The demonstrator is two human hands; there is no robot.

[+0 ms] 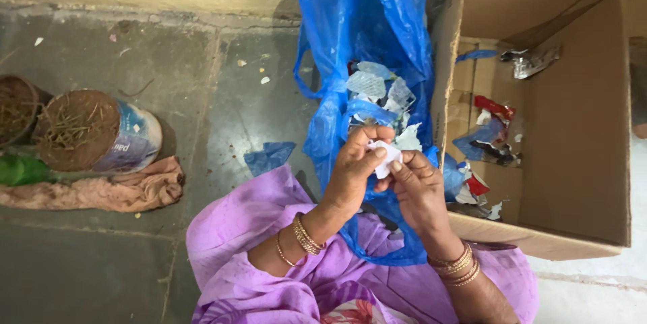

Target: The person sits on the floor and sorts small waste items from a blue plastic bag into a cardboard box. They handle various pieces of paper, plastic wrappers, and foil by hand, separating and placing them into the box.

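White scrap, small and crumpled, sits at lower centre of the frame, pinched between both hands: the left hand grasps it from above with thumb and fingers, the right hand grips its lower edge. Just behind the hands, the blue plastic bag gapes open, with pale plastic pieces piled inside, so plenty appears unsorted. At right, the cardboard box holds only a few red, blue and clear wrappers; most of its bottom is bare. Its near wall stands just beside the right hand. Stone floor lies open left, toward two soil-filled tins.
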